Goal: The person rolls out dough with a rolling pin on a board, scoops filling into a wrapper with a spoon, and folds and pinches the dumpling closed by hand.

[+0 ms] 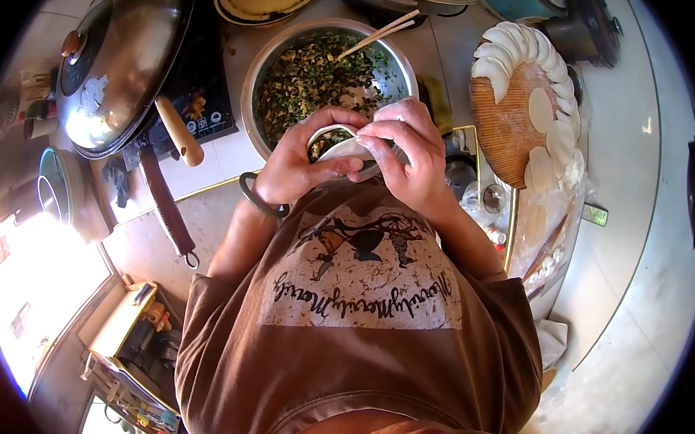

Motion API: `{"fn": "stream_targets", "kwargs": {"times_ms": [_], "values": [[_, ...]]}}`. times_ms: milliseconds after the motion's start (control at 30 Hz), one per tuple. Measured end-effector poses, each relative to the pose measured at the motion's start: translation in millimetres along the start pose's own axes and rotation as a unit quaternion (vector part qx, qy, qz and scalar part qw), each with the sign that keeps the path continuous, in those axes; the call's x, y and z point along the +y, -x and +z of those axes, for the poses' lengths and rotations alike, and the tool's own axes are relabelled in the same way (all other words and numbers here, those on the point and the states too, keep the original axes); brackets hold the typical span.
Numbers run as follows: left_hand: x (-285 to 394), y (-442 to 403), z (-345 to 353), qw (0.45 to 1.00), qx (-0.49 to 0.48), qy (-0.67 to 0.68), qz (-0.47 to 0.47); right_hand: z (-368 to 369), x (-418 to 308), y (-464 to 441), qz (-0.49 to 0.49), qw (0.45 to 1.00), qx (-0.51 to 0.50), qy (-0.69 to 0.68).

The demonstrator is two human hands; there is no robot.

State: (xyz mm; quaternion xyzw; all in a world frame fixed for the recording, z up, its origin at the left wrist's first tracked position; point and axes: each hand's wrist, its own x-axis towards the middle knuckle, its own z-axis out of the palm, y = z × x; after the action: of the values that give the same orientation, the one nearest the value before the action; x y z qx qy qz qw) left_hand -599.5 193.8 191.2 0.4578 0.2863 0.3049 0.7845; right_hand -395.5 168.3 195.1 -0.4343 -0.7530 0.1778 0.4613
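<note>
My left hand [302, 153], with a dark bangle [260, 194] at the wrist, cups a dumpling [344, 149]. Its round white wrapper is partly folded around green and brown filling that still shows inside. The fingertips of my right hand [408, 148] pinch the wrapper's upper right edge. Some white flour marks the fingers. Just beyond both hands stands a metal bowl [251, 105] of chopped filling [310, 75], with a pair of chopsticks [378, 36] resting in it.
On the right, a round woven tray [514, 117] carries several flat wrappers [540, 109] and a row of folded dumplings [511, 47] along its rim. A lidded pan [124, 64] sits on the stove [206, 91] at left, its handle [164, 202] jutting towards me.
</note>
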Motion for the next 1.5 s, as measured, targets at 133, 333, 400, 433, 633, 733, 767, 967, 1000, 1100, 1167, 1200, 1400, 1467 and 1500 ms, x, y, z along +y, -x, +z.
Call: {"fn": "stream_targets", "kwargs": {"times_ms": [133, 333, 400, 433, 633, 733, 767, 967, 1000, 1100, 1167, 1200, 1400, 1467, 1500], "values": [[0.0, -0.5, -2.5, 0.999, -0.019, -0.027, 0.006, 1.4, -11.3, -7.6, 0.007, 0.999, 0.023, 0.028], [4.4, 0.0, 1.7, 0.998, -0.007, -0.001, -0.057, -3.4, -1.9, -5.8, -0.037, 0.999, -0.03, 0.022], [5.1, 0.0, 1.3, 0.999, -0.016, -0.001, -0.04, -4.0, -2.6, -2.7, -0.035, 0.999, -0.004, 0.03], [5.6, 0.2, 0.8, 1.0, -0.02, -0.001, -0.022, -4.4, -2.6, -1.6, -0.034, 0.999, 0.009, 0.033], [0.1, 1.2, -3.4, 0.999, -0.028, -0.029, 0.001, -8.0, -10.4, -5.2, -0.03, 0.999, 0.012, 0.044], [1.6, 0.6, -0.7, 1.0, -0.02, 0.002, -0.002, -10.4, -7.4, -5.1, -0.065, 0.996, -0.01, 0.057], [2.1, 0.2, 0.0, 1.0, -0.019, 0.016, 0.0, -12.3, -10.6, -6.5, -0.071, 0.995, -0.03, 0.066], [-7.6, -2.3, -0.7, 0.996, -0.021, -0.068, 0.047, -17.2, -12.4, -11.3, -0.072, 0.99, -0.084, 0.086], [-6.4, -1.9, 0.6, 0.998, -0.012, -0.045, 0.034, -17.2, -10.7, -10.0, -0.065, 0.992, -0.08, 0.07], [1.5, 0.4, 4.9, 1.0, 0.008, 0.011, -0.008, -15.1, -11.5, -7.7, 0.029, 0.999, -0.039, 0.003], [5.7, 0.9, 6.2, 0.999, 0.008, 0.032, -0.043, -16.1, -8.4, -6.3, 0.018, 0.998, -0.057, 0.001], [6.5, 0.8, 6.1, 0.998, 0.005, 0.023, -0.051, -16.6, -6.8, -6.0, 0.012, 0.998, -0.066, 0.0], [8.6, -4.3, 3.5, 0.998, -0.023, -0.053, -0.024, -13.0, -0.8, -4.5, -0.036, 0.998, -0.051, 0.019], [22.4, -3.7, 3.4, 0.999, -0.046, -0.026, -0.003, -14.5, -3.8, -5.4, -0.032, 0.999, -0.007, -0.004], [31.9, -2.0, 4.0, 0.998, -0.062, 0.014, 0.002, -16.3, -6.3, -7.9, -0.032, 0.999, 0.016, -0.015]]}}
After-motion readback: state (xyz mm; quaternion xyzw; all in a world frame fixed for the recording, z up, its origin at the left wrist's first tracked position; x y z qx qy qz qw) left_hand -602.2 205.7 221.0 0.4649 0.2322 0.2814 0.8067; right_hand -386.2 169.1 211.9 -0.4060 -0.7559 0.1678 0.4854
